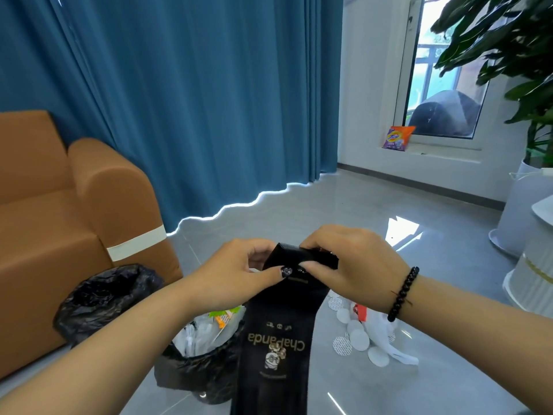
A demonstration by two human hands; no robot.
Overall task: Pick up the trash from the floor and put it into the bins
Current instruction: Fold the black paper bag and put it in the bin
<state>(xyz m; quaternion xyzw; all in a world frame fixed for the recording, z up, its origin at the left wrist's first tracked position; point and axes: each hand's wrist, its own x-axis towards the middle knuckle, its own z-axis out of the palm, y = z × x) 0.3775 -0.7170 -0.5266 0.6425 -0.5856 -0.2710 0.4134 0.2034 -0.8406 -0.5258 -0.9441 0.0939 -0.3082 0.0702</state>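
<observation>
A long black paper bag printed with gold "ChaPanda" lettering and a small panda figure (pixel 276 348) hung upside down in mid-air, held at its folded upper end by both hands. The left hand (pixel 236 274) had its grip closed on the bag's top left corner, thumb pressed across the front. The right hand (pixel 350 262), with a black bead bracelet (pixel 402 295) on its wrist, pinched the top right fold between thumb and fingers.

Directly behind the bag's lower half stood a bin lined with a black plastic bag (pixel 203 363), holding clear and white wrappers with an orange and green scrap. A second black-lined bin (pixel 104 298) stood to its left, beside the arm of a brown sofa (pixel 89 199).

On the grey tiled floor (pixel 374 214) to the right of the bag lay white round pads (pixel 359 339) and crumpled white plastic with a red piece (pixel 386 333).
</observation>
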